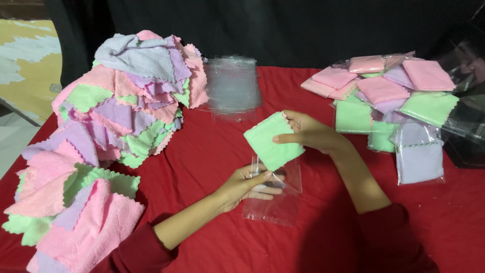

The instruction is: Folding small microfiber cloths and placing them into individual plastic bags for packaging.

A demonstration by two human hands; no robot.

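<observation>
A folded green cloth (273, 140) with a zigzag edge is clamped in the grip of the right hand (309, 132), thumb on its near face and fingers behind, held tilted above the table (323, 217). Just below that grip, the left hand (246, 184) pinches the mouth of a clear plastic bag (275, 194), thumb and fingers closed on its upper edge; the cloth's lower corner sits at the bag's opening, and the rest of the bag lies flat on the red covering.

Beyond the right grip, farther from the person, lies a stack of empty clear bags (231, 86). To the right of it sits a heap of bagged cloths (399, 101), flat square packets in pink, green and lilac. Left of the left grip spreads a large pile of loose cloths (108, 126) in the same three colours, unbagged.
</observation>
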